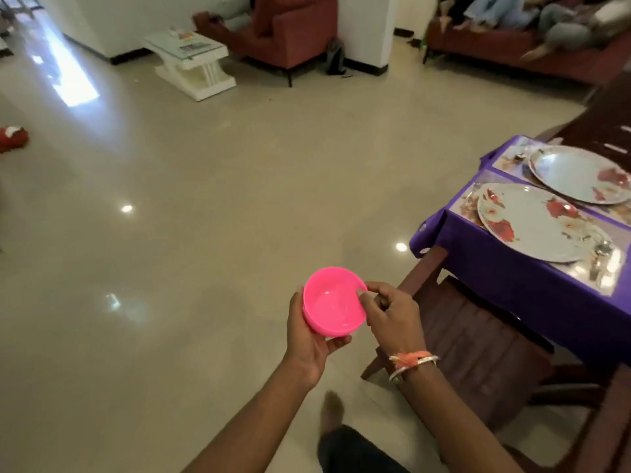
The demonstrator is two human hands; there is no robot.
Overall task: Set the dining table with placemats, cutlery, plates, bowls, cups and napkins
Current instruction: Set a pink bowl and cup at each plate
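Plainly, the pink bowl sat cupped in the left hand above the floor, the right hand pinching its right rim, with the tabletop farther right, nearer that right hand.

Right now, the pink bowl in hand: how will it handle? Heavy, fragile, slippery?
Probably light: the left hand cradles the pink bowl from below while the right hand only pinches its rim. The glossy, uniform pink suggests stiff plastic, unlikely to shatter. The smooth walls may be slippery.
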